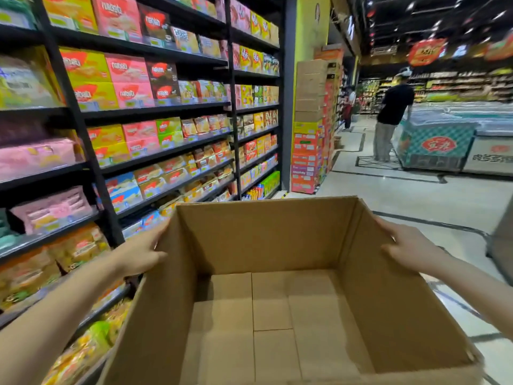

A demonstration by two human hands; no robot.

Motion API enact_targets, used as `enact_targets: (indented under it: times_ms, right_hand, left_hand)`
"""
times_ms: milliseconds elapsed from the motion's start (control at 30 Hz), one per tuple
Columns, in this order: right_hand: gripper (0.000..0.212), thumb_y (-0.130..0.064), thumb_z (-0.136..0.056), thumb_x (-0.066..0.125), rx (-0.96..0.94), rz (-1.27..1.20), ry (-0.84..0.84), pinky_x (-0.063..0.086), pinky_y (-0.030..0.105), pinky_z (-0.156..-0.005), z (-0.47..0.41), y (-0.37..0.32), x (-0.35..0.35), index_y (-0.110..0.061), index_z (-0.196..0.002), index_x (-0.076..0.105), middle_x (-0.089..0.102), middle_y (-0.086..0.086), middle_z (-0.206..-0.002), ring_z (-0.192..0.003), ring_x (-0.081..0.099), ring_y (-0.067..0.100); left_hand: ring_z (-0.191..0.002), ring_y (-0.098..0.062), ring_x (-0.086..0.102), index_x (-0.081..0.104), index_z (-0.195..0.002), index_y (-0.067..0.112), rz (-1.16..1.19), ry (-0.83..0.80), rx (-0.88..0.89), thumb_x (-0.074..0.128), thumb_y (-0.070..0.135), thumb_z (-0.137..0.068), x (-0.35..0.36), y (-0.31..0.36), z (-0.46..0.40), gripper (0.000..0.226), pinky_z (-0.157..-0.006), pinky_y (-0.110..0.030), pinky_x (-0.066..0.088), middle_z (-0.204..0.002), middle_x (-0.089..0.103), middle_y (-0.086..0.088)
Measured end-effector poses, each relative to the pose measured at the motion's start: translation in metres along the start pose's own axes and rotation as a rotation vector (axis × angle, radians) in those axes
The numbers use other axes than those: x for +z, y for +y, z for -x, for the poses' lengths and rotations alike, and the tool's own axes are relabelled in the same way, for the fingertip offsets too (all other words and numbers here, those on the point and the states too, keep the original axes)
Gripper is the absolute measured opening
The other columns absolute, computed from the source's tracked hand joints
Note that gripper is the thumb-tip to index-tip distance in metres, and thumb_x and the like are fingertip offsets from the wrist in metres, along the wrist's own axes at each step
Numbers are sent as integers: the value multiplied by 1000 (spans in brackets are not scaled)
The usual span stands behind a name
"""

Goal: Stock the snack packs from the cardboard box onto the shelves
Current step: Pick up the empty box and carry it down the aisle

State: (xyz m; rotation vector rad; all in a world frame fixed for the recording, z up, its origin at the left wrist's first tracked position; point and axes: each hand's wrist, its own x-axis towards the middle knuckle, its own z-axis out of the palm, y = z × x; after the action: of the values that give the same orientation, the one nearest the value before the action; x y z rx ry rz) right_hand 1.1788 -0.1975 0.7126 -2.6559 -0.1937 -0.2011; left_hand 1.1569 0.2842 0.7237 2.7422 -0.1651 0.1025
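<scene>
Cardboard box [277, 301], nearest the lens, shows me only bare bottom flaps; no snack packs remain inside, so I judge stocking finished. Left: shelves [155, 112] stand full, their lower packs just beside the box's left wall. My left hand [138, 254] presses flat on that wall, fingers spread; my right hand [408, 245] presses the opposite wall likewise. Risks: palm pressure alone may buckle the walls and drop the box, or a swing leftward may dislodge packs.

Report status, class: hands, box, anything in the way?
Left hand and right hand grip box sides. Box empty, no packs inside. Aisle ahead clear.
</scene>
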Motion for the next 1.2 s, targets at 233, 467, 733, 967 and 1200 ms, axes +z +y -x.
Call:
enact_targets:
  times_ms: [233, 467, 733, 967, 1200]
  right_hand:
    - [75, 3, -82, 53, 70, 10, 98, 42, 30, -90, -99, 23, -13, -31, -144, 27, 57, 7, -129, -116, 54, 27]
    - [73, 4, -84, 52, 142, -25, 156, 40, 24, -83, -187, 52, -17, -30, -144, 26, 56, 7, -130, -115, 54, 26]
    - [70, 4, -84, 54, 188, -15, 159, 39, 23, -80, -295, 108, -3, -29, -142, 32, 59, 5, -127, -113, 56, 25]
    - [74, 0, -86, 54, 254, 43, 141, 43, 31, -88, -410, 158, -14, -29, -145, 22, 50, 8, -138, -115, 54, 28]
    - [69, 2, -86, 53, 268, 35, 151, 36, 29, -96, -522, 188, -23, -22, -145, 25, 47, 9, -140, -125, 47, 29]
  left_hand:
    - [-125, -21, 45, 7, -149, 24, 39, -22, 91, 58, 14, -83, -1, -2, -161, 84, -94, -24, 33, -145, 39, -2]
    - [-124, -20, 46, 10, -148, 23, 53, -66, 176, 57, 7, -87, 3, 12, -290, 79, -100, -29, 35, -145, 39, -4]
    - [-117, -17, 46, 9, -148, 30, 51, -101, 192, 56, 5, -88, 43, 23, -432, 80, -94, -27, 36, -144, 40, -1]
    - [-133, -20, 38, 13, -148, 24, 85, -113, 178, 57, 5, -88, 56, 42, -572, 77, -101, -27, 32, -144, 37, 4]
    - [-125, -19, 47, 8, -150, 22, 60, -126, 170, 56, 9, -89, 63, 53, -692, 79, -97, -28, 41, -144, 42, -3]
